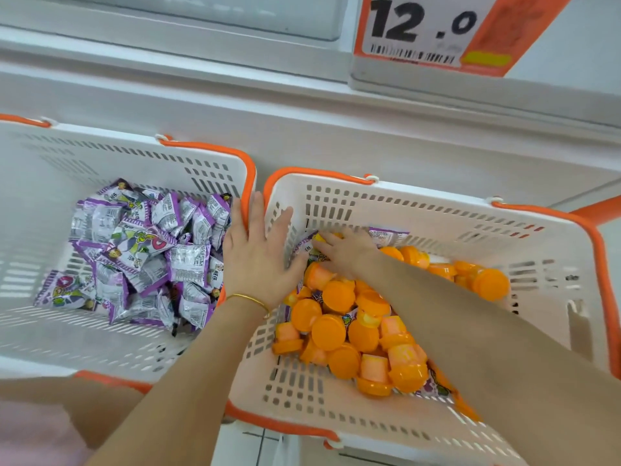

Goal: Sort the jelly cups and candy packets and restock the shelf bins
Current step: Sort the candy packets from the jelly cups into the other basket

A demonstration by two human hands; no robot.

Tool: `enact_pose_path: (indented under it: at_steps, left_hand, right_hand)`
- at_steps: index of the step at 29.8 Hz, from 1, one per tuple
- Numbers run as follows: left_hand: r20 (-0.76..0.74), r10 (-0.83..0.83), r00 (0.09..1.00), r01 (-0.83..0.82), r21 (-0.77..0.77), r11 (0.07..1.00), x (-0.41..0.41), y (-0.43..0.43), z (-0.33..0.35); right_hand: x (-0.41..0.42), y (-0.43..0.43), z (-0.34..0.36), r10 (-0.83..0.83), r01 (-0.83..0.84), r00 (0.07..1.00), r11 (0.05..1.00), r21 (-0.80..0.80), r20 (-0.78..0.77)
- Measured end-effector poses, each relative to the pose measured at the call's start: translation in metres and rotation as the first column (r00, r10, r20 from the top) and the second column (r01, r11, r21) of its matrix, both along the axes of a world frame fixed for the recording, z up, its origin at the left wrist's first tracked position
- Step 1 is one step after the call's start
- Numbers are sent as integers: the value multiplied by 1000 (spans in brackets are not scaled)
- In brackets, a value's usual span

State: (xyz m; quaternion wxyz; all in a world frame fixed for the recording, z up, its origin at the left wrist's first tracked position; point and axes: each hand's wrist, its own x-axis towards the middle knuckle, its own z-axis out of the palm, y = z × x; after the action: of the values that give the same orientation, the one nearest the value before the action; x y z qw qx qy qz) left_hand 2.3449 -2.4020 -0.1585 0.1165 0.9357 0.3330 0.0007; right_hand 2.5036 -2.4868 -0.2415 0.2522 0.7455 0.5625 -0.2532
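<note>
1. Two white baskets with orange rims sit side by side on a white shelf (302, 129) in the head view: the left basket (248, 183) and the right basket (437, 216), rims nearly touching.
2. Left basket: a heap of purple candy packets (141, 250), lying loose and overlapping on its floor.
3. Right basket: a pile of orange jelly cups (339, 331), some upright, some tipped on their sides. A few purple packets are mixed in, one against the far wall (386, 234) and others showing between and under the cups.
4. Left hand (255, 260): flat, fingers straight and spread, palm down over the gap between the two baskets. Fingertips lie on the adjoining rims and on the right basket's inner wall. It holds nothing. A thin gold bracelet (250, 300) is on the wrist.
5. Right hand (346, 252): reaches into the far left corner of the right basket, above the cups. Its fingers lie on a purple corner packet (302, 247) there. Cannot tell whether the fingers have closed on it or only touch it.
6. Above the shelf: an orange-bordered price sign (423, 28) reading "12.0", with a barcode under it.
</note>
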Motion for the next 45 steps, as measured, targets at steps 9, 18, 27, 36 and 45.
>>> enact_pose_path:
  at_steps: [9, 18, 27, 36, 45]
  left_hand:
    - [109, -21, 994, 11, 85, 996, -2, -6, 1]
    - [42, -39, 998, 49, -299, 953, 16, -46, -58]
    - [-193, 33, 981, -128, -503, 855, 26, -32, -87]
    - [313, 220, 924, -65, -437, 897, 41, -38, -56]
    - [323, 356, 877, -140, -538, 832, 39, -39, -51]
  right_hand:
    - [13, -16, 19, -104, 105, 989, 995, 2, -105]
    - [1, -135, 48, -320, 410, 868, 893, 184, -380]
    - [35, -105, 22, -577, 792, 611, 433, 431, -543]
    - [29, -76, -4, -725, 938, 250, 19, 345, -642]
    - [30, -50, -17, -761, 839, 541, 459, 292, -359]
